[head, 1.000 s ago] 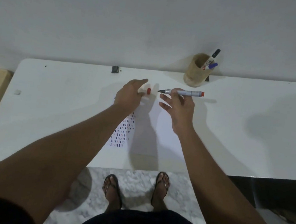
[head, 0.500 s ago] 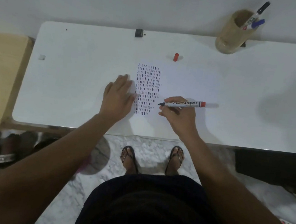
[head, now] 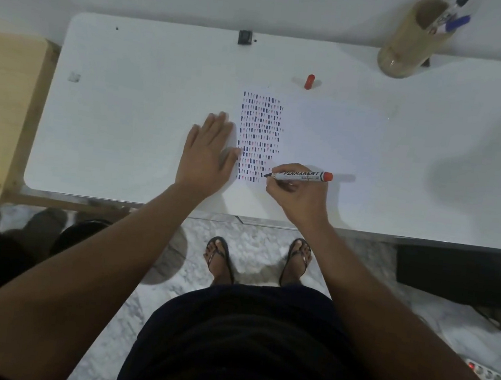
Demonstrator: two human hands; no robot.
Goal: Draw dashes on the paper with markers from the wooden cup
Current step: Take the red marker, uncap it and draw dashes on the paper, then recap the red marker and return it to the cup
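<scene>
A white sheet of paper lies on the white table, with a block of blue and red dashes along its left side. My right hand is shut on an uncapped red permanent marker; its tip rests at the lower right corner of the dash block. My left hand lies flat, fingers apart, on the paper's left edge. The red marker cap stands beyond the paper. The wooden cup at the back right holds two more markers.
A small black object sits at the table's back edge by the wall. A wooden stand adjoins the table's left end. Below the front edge are a marble floor and my sandalled feet. A dark box sits under the table at right.
My left hand let go of the red cap and came back to press flat on the paper. My right hand brought the marker down to the bottom of the dash block. The view tilted down.
</scene>
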